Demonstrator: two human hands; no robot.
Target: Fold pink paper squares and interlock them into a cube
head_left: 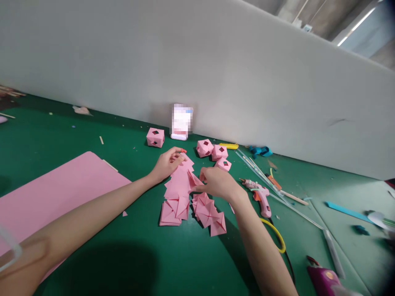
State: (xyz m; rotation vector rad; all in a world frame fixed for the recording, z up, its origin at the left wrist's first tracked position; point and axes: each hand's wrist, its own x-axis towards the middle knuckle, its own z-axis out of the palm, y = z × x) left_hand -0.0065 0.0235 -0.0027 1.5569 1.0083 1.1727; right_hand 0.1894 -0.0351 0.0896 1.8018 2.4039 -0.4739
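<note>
Partly hidden: pink paper (193, 179) tight between right hand's (218, 181) fingers, left hand's (166, 165) grip unclear

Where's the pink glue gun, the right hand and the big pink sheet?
Pink glue gun (264, 201), head view: the handle.
Right hand (220, 183), head view: the back.
Big pink sheet (68, 191), head view: its bare middle.

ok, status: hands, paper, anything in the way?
Left grip at pink papers, far end; right grip at their right edge. Papers overlap on table. Glue gun off right, apart.
</note>
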